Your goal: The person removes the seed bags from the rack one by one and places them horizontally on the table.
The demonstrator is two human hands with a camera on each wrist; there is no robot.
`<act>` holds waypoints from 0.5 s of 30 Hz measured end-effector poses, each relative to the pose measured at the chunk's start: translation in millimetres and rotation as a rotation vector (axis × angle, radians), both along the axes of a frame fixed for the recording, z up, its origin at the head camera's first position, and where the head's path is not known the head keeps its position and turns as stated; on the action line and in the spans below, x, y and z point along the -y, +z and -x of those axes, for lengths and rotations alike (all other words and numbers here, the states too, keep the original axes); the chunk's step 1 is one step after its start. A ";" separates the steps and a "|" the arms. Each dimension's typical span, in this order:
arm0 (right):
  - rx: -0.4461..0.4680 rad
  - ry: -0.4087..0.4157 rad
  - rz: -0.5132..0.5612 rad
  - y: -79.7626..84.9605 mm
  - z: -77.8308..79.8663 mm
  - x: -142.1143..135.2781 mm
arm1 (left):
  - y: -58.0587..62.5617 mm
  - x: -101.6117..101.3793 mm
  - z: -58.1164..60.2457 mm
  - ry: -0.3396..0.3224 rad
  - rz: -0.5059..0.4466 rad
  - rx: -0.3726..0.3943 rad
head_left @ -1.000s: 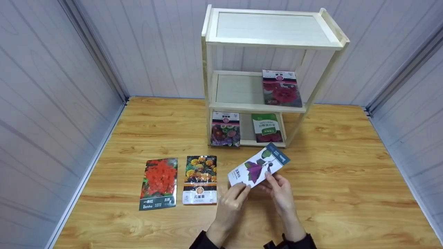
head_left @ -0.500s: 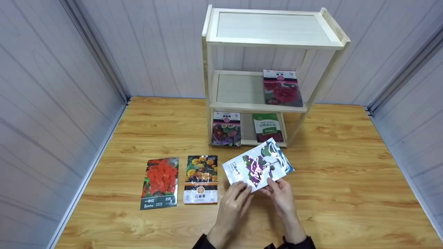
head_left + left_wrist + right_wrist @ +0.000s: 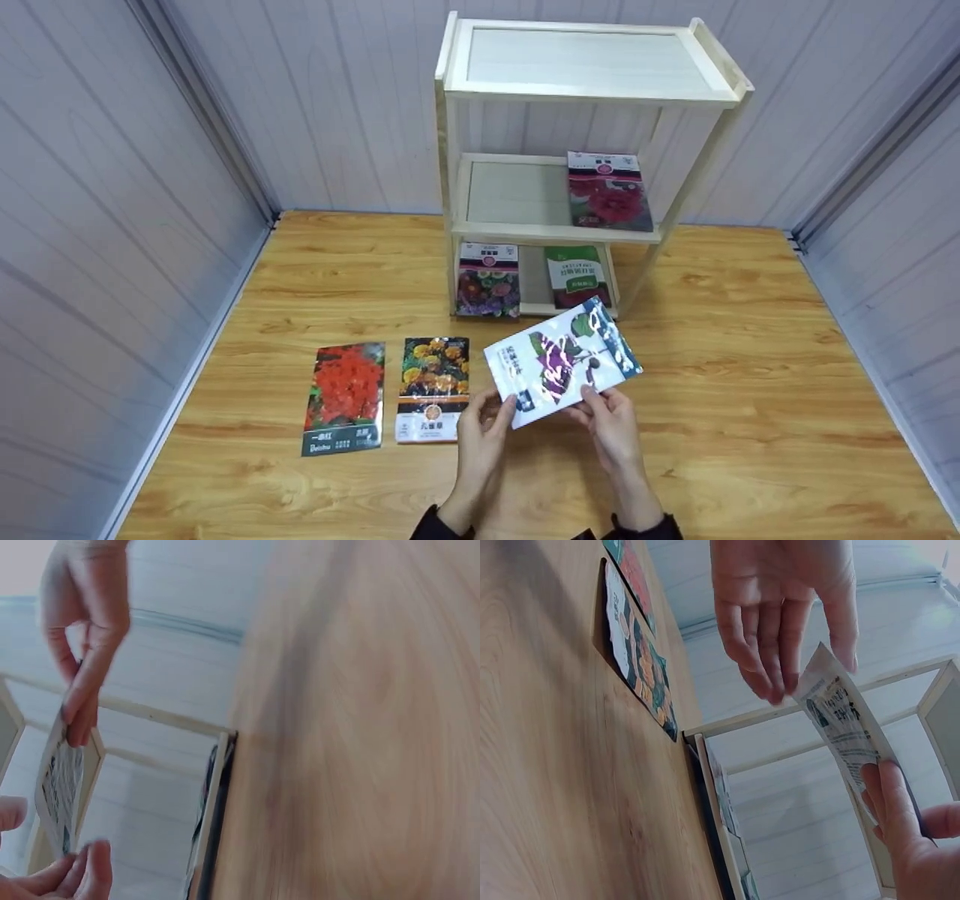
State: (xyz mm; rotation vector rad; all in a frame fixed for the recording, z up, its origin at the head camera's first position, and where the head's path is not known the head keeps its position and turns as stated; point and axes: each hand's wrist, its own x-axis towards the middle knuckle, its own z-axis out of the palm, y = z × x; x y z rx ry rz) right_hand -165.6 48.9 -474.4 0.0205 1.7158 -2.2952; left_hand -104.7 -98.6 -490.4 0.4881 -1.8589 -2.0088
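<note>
My right hand (image 3: 616, 435) pinches the lower right edge of a white seed packet (image 3: 536, 367) printed with a purple flower, thumb on the front. The packet is held tilted above the table, glare on its face. My left hand (image 3: 478, 442) is at the packet's lower left corner. In the right wrist view the left hand (image 3: 780, 615) has its thumb and fingers spread on either side of the packet (image 3: 840, 724), not pinching it. The packet's back shows printed text there. The right hand (image 3: 90, 622) grips the far end in the left wrist view.
On the wooden table (image 3: 750, 390) at left lie a red-flower packet (image 3: 346, 394) and a marigold packet (image 3: 435, 375). Behind stands a pale wooden shelf (image 3: 592, 97) with one packet (image 3: 611, 195) on the middle level, and two packets (image 3: 489, 285) (image 3: 579, 277) on the bottom.
The packet has tipped to show more of its face, with glare coming over it. My left hand has loosened its grip and shifted left, its fingers spreading at the corner.
</note>
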 end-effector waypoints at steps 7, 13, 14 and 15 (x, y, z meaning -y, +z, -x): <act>-0.055 0.018 0.045 -6.1 -1.0 0.0 | -12.2 -1.3 5.9 0.008 -0.223 -0.001; -0.162 0.088 0.162 -21.7 2.3 -7.4 | -7.0 -0.7 7.2 0.025 -0.329 -0.008; -0.153 0.090 0.166 -21.8 2.7 -8.7 | -6.2 0.0 7.3 0.026 -0.333 -0.007; -0.137 0.088 0.165 -21.3 3.0 -10.2 | -5.5 0.7 7.5 0.025 -0.334 -0.006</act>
